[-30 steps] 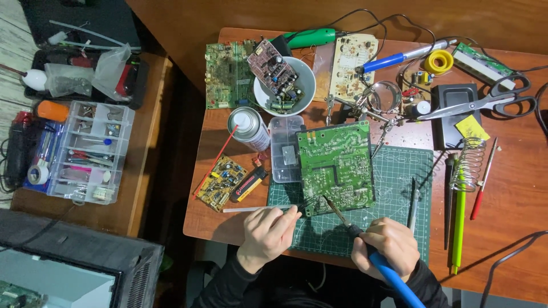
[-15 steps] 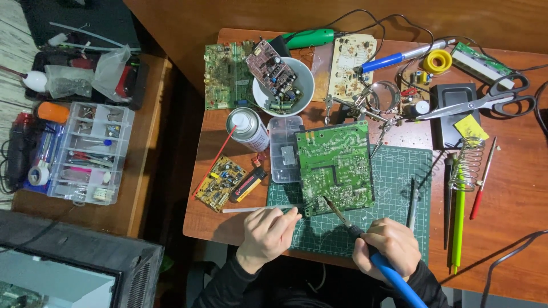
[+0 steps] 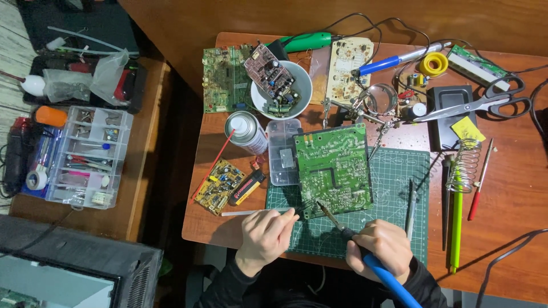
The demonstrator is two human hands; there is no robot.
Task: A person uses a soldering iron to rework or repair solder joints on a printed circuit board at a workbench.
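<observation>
Two hands, right grip [image 3: 381, 248] on soldering iron [image 3: 365, 254], tip touching green circuit board [image 3: 334, 169]

Light falls evenly and fairly brightly from above onto the worktop [image 3: 502, 239], giving soft, short shadows under the hands and tools. The spray can [image 3: 245, 131] top and the scissors [image 3: 485, 102] blades carry small glints; the clear organiser box [image 3: 85, 157] shows mild sheen. The centre is sharp, down to the green circuit board [image 3: 334, 168] traces. The left edge and lower-left corner are dimmer, and the gap beside the worktop sinks into deep shadow. No motion blur shows.
</observation>
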